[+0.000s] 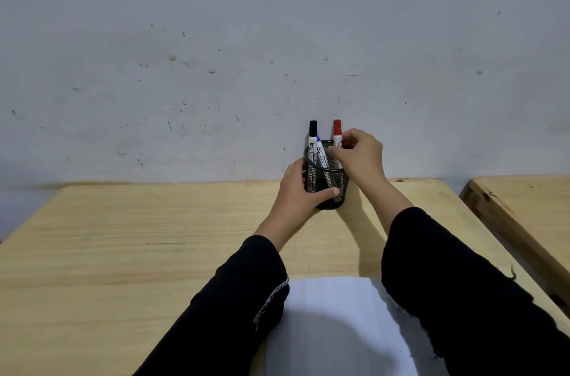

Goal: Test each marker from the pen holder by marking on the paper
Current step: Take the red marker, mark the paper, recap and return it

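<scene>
The left hand (296, 190) wraps around the black mesh pen holder (325, 181) at the back of the wooden bench (123, 237). Inside stand a black marker (312, 136), a blue marker (321, 153) and a red marker (337, 132). The right hand (361, 153) pinches the red one. White paper (333, 329) lies near, between the sleeves.

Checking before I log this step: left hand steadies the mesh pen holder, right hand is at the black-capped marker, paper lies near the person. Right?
Not quite. The head view shows the right hand at the red-capped marker, not the black-capped marker, which stands untouched. The rest holds: the left hand steadies the mesh pen holder, and the paper lies near the person.
</scene>
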Demonstrator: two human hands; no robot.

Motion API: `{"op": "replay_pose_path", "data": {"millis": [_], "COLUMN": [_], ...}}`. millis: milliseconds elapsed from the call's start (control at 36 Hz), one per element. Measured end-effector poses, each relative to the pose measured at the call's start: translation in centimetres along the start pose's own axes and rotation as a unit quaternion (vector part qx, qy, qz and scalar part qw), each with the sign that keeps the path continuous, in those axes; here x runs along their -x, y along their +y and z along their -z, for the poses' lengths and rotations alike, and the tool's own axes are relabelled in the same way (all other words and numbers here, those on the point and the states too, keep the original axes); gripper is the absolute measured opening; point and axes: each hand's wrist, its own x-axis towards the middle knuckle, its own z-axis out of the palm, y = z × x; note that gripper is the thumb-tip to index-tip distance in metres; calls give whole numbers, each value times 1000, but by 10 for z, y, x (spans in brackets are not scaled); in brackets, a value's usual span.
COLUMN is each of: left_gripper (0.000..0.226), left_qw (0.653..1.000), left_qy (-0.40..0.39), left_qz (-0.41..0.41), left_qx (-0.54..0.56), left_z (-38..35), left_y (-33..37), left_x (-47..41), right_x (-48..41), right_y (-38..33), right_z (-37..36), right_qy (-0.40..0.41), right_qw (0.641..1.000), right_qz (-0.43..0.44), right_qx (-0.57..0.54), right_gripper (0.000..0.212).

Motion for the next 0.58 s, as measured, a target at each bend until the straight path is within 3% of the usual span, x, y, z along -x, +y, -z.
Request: {"op": "replay_pose_path", "data": {"millis": [250, 472, 583], "left_gripper": [53, 46, 28], "left_qw": [1000, 996, 997], "left_qy": [12, 15, 18], "left_qz": [1, 73, 71], "left_qx": [1, 45, 17], "left_z": [-1, -4, 2], "left_y": [11, 23, 45], "left_x": [6, 16, 30], "right_x": [9, 37, 56], "right_y": [-9, -43, -54], "right_z": [20, 53, 69], "right_qy": [29, 35, 22], "right_qw": [997, 985, 983], "right_qz": [13, 61, 94], "right_qx": [-72, -159, -154], "right_gripper": [15, 20, 21]}}
